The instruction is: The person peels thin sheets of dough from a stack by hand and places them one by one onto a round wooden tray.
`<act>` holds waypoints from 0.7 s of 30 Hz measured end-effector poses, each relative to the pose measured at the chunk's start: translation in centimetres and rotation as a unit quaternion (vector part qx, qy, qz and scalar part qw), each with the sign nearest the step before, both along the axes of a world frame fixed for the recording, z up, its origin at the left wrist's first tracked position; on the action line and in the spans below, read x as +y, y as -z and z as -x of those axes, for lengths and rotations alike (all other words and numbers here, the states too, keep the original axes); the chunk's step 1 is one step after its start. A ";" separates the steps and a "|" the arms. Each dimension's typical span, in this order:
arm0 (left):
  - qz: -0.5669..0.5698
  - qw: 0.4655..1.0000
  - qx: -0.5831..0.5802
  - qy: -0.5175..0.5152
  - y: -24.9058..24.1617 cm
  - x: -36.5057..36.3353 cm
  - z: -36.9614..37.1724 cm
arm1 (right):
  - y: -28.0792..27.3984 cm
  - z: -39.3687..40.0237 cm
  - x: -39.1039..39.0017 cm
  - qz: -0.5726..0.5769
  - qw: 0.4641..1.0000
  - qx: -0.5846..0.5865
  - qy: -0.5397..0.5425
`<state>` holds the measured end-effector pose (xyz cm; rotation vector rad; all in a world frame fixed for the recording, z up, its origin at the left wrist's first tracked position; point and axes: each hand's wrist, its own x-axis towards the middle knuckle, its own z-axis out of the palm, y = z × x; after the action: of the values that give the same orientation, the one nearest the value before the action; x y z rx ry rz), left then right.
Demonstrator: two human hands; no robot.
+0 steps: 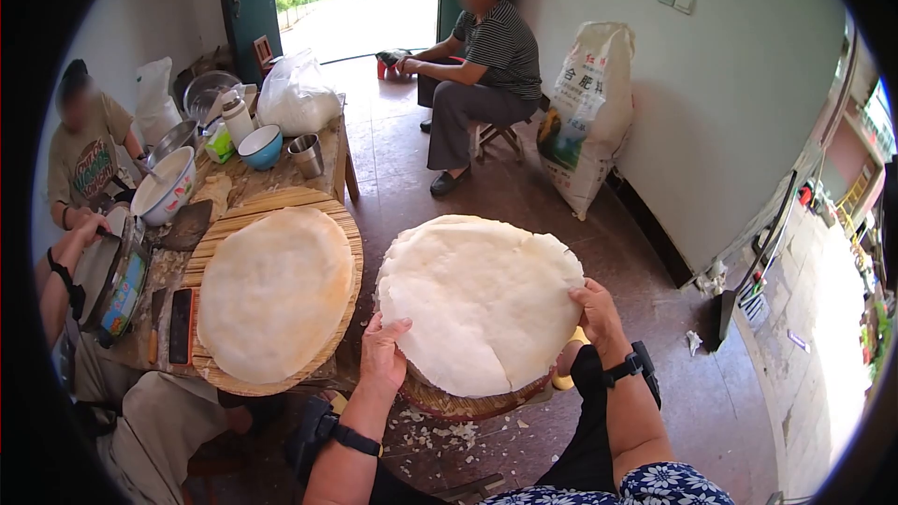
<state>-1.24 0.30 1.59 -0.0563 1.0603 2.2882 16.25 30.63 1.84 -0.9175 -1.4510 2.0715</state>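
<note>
A stack of large, thin, white round flatbreads (pixel 482 299) rests on a round woven tray (pixel 472 404) in front of me. My left hand (pixel 383 352) presses on the stack's near left edge, fingers spread over the top sheet. My right hand (pixel 599 316) grips the right edge, thumb on top and fingers under. Both wrists wear black bands. Another white flatbread (pixel 276 292) lies on a round bamboo board (pixel 348 229) on the table to the left.
The table holds a white bowl of batter (pixel 166 187), a blue bowl (pixel 261 146), a metal cup (pixel 307 155) and a white plastic bag (pixel 297 93). People sit at left and by the open door. A printed sack (pixel 585 117) leans on the wall. Crumbs litter the floor.
</note>
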 end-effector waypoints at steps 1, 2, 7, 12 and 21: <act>0.000 1.000 0.000 -0.001 0.0 0.1 -0.1 | 0.2 0.0 0.1 -0.004 1.000 0.001 -0.001; 0.005 1.000 0.019 -0.001 0.1 0.2 -0.2 | 0.4 0.1 0.3 -0.008 1.000 0.002 -0.002; 0.003 0.999 0.041 0.016 -0.2 0.4 -0.6 | -0.4 0.3 -0.5 -0.010 1.000 0.000 0.016; -0.025 0.998 0.051 0.035 0.3 0.4 -0.7 | -0.8 0.5 -0.9 -0.001 1.000 0.010 0.012; -0.012 0.999 0.047 -0.021 0.5 0.2 -1.0 | -1.0 0.4 -1.3 -0.043 0.996 0.080 0.004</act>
<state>-0.27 0.47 1.08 0.0386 1.0875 2.3608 15.87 29.33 2.88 -0.7052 -1.4365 2.0105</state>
